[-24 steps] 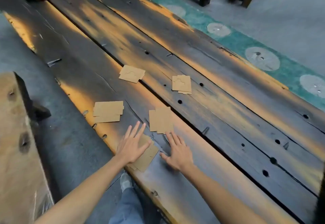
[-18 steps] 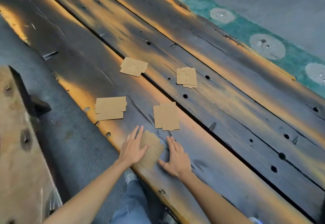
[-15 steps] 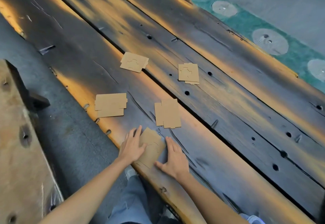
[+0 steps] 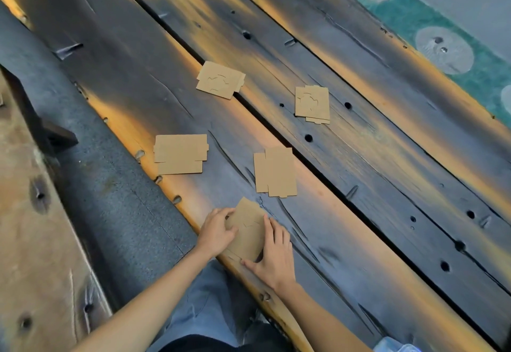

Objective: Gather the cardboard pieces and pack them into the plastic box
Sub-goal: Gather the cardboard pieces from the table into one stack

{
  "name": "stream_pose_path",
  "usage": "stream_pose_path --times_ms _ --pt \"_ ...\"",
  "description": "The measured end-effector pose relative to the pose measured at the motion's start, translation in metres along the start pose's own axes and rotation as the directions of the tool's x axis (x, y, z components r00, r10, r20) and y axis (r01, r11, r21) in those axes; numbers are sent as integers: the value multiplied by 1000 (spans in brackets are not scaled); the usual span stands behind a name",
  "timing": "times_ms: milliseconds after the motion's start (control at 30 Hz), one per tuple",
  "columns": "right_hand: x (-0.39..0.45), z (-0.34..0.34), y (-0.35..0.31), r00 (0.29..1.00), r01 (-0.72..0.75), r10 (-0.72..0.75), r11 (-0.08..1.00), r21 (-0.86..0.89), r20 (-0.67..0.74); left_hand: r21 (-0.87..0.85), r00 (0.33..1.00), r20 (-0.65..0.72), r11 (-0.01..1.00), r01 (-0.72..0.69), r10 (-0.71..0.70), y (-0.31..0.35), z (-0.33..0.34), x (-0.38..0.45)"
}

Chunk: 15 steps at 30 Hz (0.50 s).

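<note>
Cardboard is lying in five small piles on the dark wooden table (image 4: pixel 373 185), and the nearest pile (image 4: pixel 246 230) is sitting at the near edge, squeezed between both hands. Going left to right: the left hand (image 4: pixel 217 231) is curling its fingers against the pile's left side, from about nine o'clock; the right hand (image 4: pixel 273 255) is pressing flat, fingers together, along the right side from about three o'clock, thumb tucked under the near corner. The pile's long axis is running from six toward twelve o'clock, tipped slightly to one. Both hands are equally close, so a two-handed lift looks likely. Four other piles are waiting between eleven and one o'clock: wide pile (image 4: pixel 180 154), upper-left pile (image 4: pixel 219 80), middle pile (image 4: pixel 275 172), far pile (image 4: pixel 312 103). No plastic box is showing.
</note>
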State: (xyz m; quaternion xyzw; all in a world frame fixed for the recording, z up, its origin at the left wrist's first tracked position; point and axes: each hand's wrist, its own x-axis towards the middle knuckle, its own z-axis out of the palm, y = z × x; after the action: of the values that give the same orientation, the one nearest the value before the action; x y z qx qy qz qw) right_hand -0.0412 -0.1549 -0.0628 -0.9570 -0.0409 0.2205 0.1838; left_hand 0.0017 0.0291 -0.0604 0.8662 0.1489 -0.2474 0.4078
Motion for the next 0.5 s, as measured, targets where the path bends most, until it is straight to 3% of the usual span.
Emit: stream_pose_path --times_ms 133,267,500 --pt "-2 -1 -2 999 35 -35 999 9 -13 -197 994 5 974 109 -111 -1 -10 5" --pt "2 -10 -8 994 98 -97 995 24 -48 -445 971 139 864 237 -194 -4 -31 11" --pt "31 -31 -38 971 232 -230 972 26 -58 -590 948 306 763 264 -91 -5 -82 15"
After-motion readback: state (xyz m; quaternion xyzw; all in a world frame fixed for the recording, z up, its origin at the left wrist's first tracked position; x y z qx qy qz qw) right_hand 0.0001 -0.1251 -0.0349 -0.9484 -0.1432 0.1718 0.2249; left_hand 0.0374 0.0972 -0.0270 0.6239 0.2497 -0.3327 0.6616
